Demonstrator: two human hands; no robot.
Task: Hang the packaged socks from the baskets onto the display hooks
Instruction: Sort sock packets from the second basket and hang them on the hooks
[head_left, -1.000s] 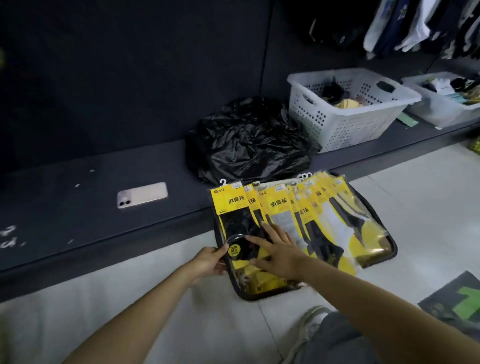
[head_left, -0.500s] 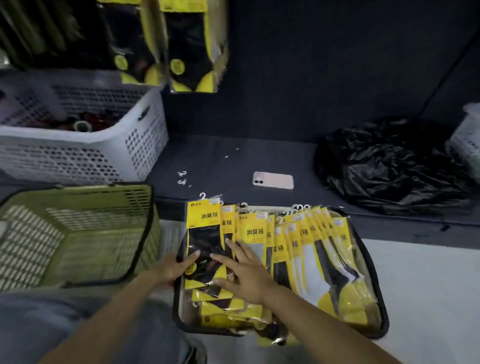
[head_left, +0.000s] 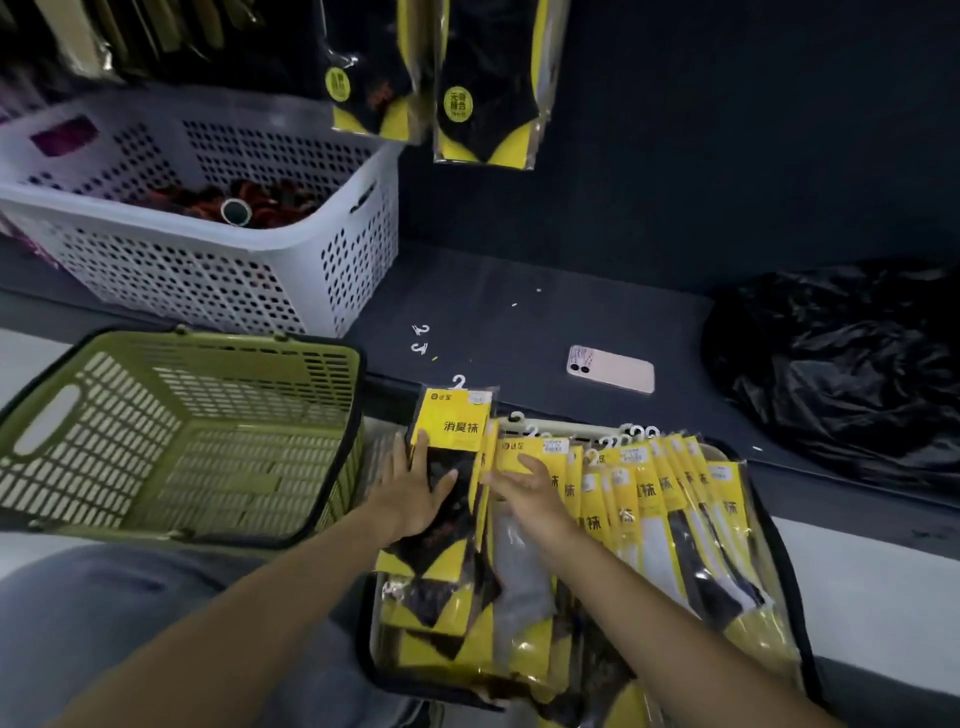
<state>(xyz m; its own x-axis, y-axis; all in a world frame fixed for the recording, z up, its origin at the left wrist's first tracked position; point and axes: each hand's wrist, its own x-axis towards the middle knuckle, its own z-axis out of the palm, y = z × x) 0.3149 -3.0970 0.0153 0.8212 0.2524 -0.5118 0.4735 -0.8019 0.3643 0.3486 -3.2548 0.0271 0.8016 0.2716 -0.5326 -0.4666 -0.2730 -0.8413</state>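
**A:** What is furthest left?

**B:** A green basket (head_left: 182, 441) on the floor, beside a knee (head_left: 104, 623) in grey trousers. Behind it, up on the dark shelf (head_left: 519, 312), stands a white basket (head_left: 208, 270) with dark and red things inside.

**A:** And above that?

**B:** Two hanging sock packs (head_left: 483, 104) against the dark back wall, just right of the white basket. Below them, a couple of loose white hooks (head_left: 422, 338) lie on the shelf.

**A:** The left grip?

**B:** It's a bare hand. The left grip (head_left: 415, 493) lies flat on the black-sock pack (head_left: 457, 426), fingers straight and reaching its yellow header, thumb spread to the right. It presses on the pack and is not curled round anything. That pack is the leftmost one in the dark-rimmed tray (head_left: 789, 587), and its white hook pokes over the shelf edge.

**A:** The right grip?

**B:** Just beside it. The right grip (head_left: 530, 493) is spread too, fingers pointing left and resting on the next pack over. It's a little blurred, but I see nothing held.

**A:** The rest of the socks?

**B:** A fanned row of sock packs (head_left: 649, 493), overlapping, with yellow headers toward the shelf. It fills the tray to the right of both grips. The tray sits on the floor against the shelf.

**A:** Further right?

**B:** A pink phone (head_left: 610, 369) lies face down on the shelf behind the tray. Well to its right is a crumpled black plastic bag (head_left: 841, 374).
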